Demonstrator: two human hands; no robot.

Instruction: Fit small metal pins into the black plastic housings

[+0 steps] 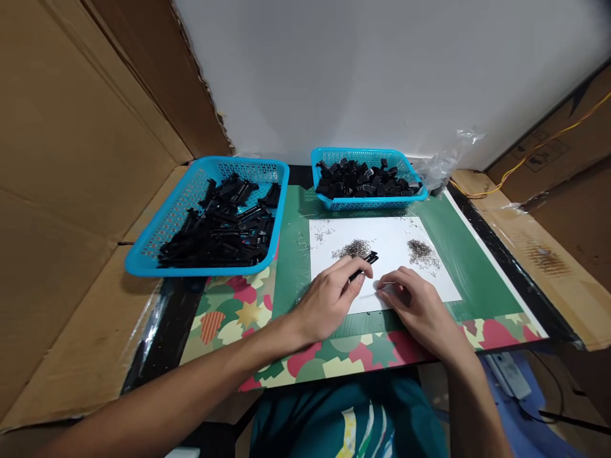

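Observation:
My left hand [334, 296] is closed around a narrow black plastic part [371, 257], whose far end sticks out past the fingers. My right hand [414, 302] sits just to its right, thumb and fingertips pinched together low over the white sheet [391, 238]. Whatever is in that pinch is too small to name. Beyond my left hand lies a pile of tiny metal pieces [356, 249], thin and wiry. A second pile of small metal bits [422, 252] is just beyond my right hand.
A blue basket [138, 254] of long black plastic parts [219, 235] stands at the left. Another blue basket [372, 203] at the back holds small black pieces [363, 179]. Clear plastic bag [442, 166] beside it. Cardboard [71, 159] walls the left side; yellow wires [513, 168] run at right.

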